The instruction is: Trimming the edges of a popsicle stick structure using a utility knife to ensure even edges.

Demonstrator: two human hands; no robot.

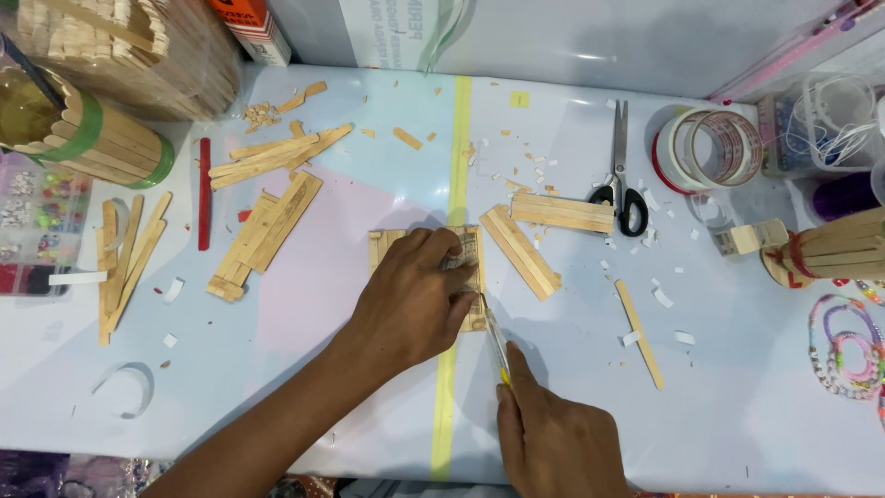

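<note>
Hands both on the job at counter (737, 406) centre. Left hand (415, 300) pressed flat, fingers spread, over a small panel of craft sticks (380, 242) lying on the yellow tape line (458, 157); pinning it down, not gripping. Right hand (558, 438) near edge, clenched round a thin craft knife (496, 343) with a yellow grip, blade tip touching the panel's right edge just beside the left fingers. Two more glued stick strips (535, 235) lie just right of the panel; single loose stick (639, 332) further right. Scissors (620, 171) far right of centre, tape rolls (708, 148) beside them. Left side: stacked stick bundle (267, 231), red stick (204, 194), scattered sticks (124, 263), stick-clad jar (88, 134) far left. Offcuts and white paper bits all over. Bead bracelets (848, 350) at right edge.
</note>
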